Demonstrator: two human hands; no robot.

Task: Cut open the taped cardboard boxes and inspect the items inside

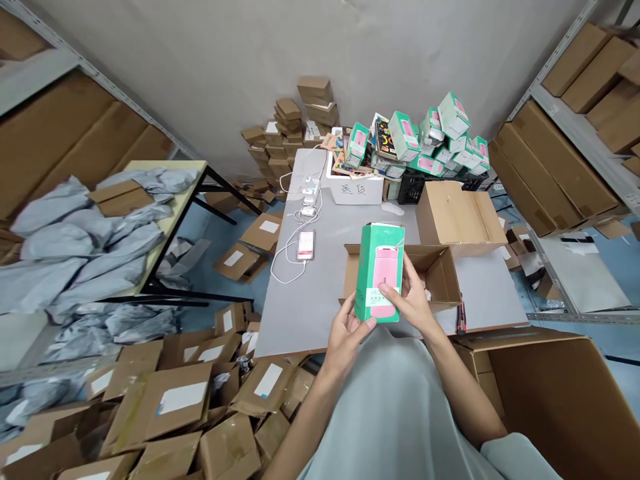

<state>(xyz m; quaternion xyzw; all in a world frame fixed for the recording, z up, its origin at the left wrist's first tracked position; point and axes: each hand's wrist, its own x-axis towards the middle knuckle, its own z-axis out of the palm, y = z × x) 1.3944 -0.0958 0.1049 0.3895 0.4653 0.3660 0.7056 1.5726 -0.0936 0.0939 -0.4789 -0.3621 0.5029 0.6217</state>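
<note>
Between my hands is a green product box point(370, 267) with a pink device pictured on its front, held upright above the table's near edge. My left hand point(345, 330) grips its lower left corner, thumb on the front. My right hand point(413, 297) is closed round the right side, its thumb pressed on the pink picture. Just behind stands an opened cardboard carton point(445, 277), partly hidden by the box and my right hand; its contents are hard to make out. A red and black tool point(461, 319), perhaps a cutter, lies right of the carton.
On the grey table point(295, 313) lie a phone point(305, 245) with cables, a white bin point(355, 193) of books and boxes, and another carton point(463, 220). Cartons point(185, 393) cover the floor at left. A large open carton point(560, 393) stands at right, near shelving.
</note>
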